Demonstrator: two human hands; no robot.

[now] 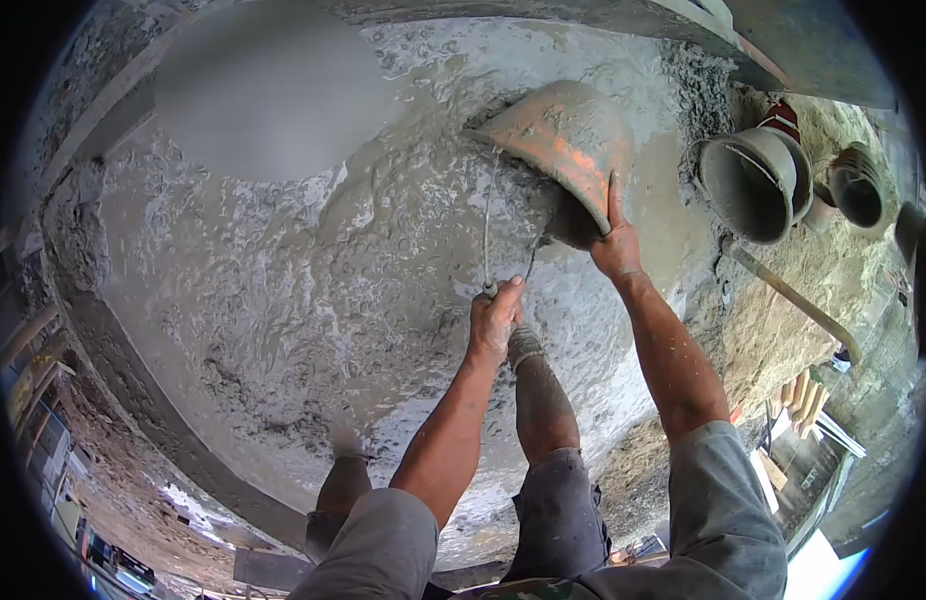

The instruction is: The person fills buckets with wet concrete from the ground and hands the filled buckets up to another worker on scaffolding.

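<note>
An orange bucket (pixel 558 150) smeared with grey cement lies tipped on its side over the wet concrete (pixel 313 270), its mouth partly turned toward me. My left hand (pixel 497 315) is closed around the grip of its wire handle, which is pulled toward me. At the right side of the mouth, my right hand (pixel 616 245) grips the rim, with one finger stretched along the outer wall. The bucket's inside is mostly hidden in shadow. Both my legs stand in the wet concrete, below my hands.
Several dirty buckets (pixel 748 190) lie on their sides at the right, on a sandy heap (pixel 783 330). A curved wooden handle (pixel 798 305) sticks out below them. A raised border (pixel 153 410) curves along the left of the concrete. A blurred grey patch covers the upper left.
</note>
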